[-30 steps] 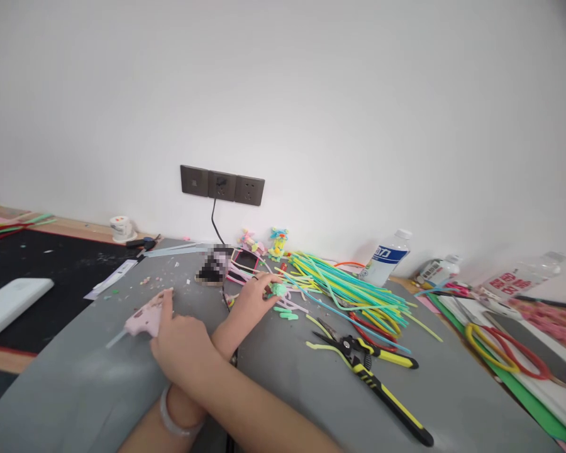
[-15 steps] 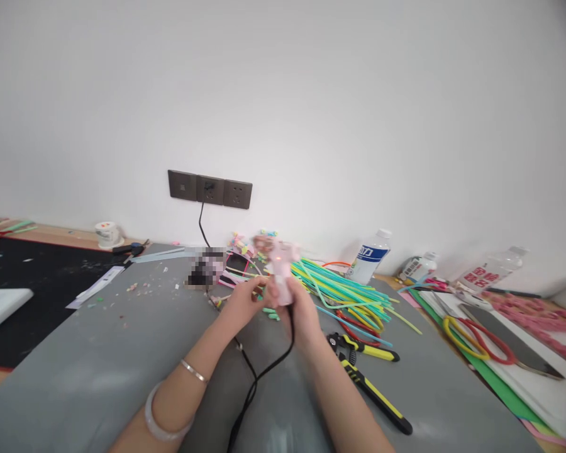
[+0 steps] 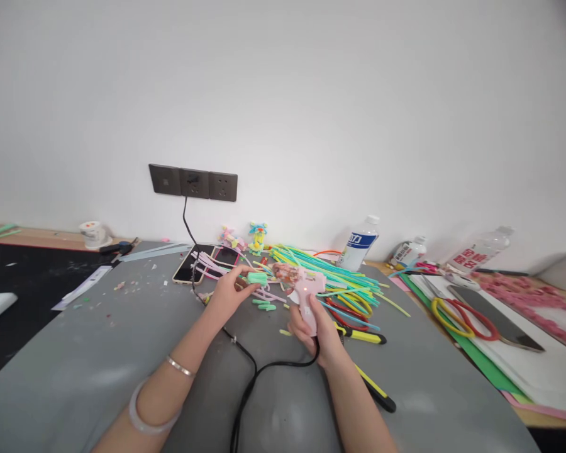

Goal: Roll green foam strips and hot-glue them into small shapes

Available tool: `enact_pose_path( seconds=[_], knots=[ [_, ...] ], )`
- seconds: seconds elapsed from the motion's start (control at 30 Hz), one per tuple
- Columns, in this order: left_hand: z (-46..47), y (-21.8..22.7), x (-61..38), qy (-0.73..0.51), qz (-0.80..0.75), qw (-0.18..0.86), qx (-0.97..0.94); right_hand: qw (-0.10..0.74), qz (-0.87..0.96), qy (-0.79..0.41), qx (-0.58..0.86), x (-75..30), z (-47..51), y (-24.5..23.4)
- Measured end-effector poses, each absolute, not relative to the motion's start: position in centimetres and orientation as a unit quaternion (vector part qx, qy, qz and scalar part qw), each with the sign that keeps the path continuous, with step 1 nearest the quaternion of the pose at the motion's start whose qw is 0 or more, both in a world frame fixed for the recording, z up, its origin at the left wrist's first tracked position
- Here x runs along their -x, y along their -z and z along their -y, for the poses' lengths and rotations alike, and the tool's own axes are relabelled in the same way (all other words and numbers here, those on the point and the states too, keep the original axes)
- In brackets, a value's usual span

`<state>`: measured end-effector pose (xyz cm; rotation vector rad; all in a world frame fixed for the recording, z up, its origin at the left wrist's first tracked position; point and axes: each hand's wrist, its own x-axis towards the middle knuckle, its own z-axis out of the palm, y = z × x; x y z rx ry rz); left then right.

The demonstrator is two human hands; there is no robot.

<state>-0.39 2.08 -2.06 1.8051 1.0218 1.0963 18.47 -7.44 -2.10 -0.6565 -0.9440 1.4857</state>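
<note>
My right hand is wrapped round the handle of a pale pink hot glue gun, whose nozzle end points left. A black cord runs from the handle's base down the table. Between the thumb and fingers of my left hand is a small mint-green piece of bent pipe cleaner, just left of the nozzle. Several short green pieces lie on the table below it. Behind the glue gun spreads a bundle of green and yellow pipe cleaners.
Yellow-and-black pliers lie partly behind my right forearm. Scissors and a dark tablet rest at right, near plastic bottles. A phone and small pipe-cleaner figures stand toward the wall with its sockets.
My hands have moved apart; the glue gun has turned from upright to pointing left and shifted right. The green piece now shows in my left hand. The view has shifted slightly right.
</note>
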Motion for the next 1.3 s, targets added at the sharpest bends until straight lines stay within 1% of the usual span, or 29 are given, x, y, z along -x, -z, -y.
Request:
enact_pose_path(
  seconds=[0.17, 0.37, 0.83, 1.3],
  knots=[
    [-1.90, 1.61, 0.48, -0.442, -0.402, 0.366, -0.714, 0.551, 0.441, -0.648, 0.286, -18.10, 7.77, 2.54],
    [-1.71, 1.22, 0.57, -0.445, -0.396, 0.345, -0.726, 0.528, 0.452, -0.652, 0.303, -18.09, 7.71, 2.70],
    [-1.59, 1.12, 0.50, -0.448, -0.391, 0.333, -0.732, 0.525, 0.458, -0.642, 0.320, -18.18, 7.62, 2.89],
    [-1.64, 1.11, 0.68, -0.463, -0.402, 0.323, -0.721, 0.543, 0.441, -0.630, 0.337, -18.28, 7.63, 2.67]
  ],
)
